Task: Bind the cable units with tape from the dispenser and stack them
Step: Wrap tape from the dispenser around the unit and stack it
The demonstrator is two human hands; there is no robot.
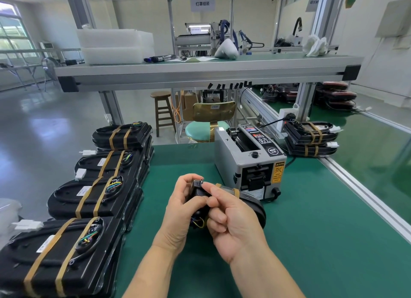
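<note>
A black cable unit [255, 205] is held tilted above the green mat [311, 242], just in front of the grey tape dispenser [249, 162]. My left hand [182, 208] grips its near end, fingers curled over the top edge. My right hand [229, 215] curls round the unit's middle, thumb and fingers pressing on its face. A brown tape strip [235, 192] crosses the unit behind my right hand. Coloured wires [198, 222] show between my hands. Much of the unit is hidden by both hands.
Several stacks of taped black units [93, 197] line the mat's left edge. Another taped stack [310, 137] sits right of the dispenser by a power socket. An aluminium rail [355, 186] borders the mat on the right. A green chair [206, 126] and stool stand behind.
</note>
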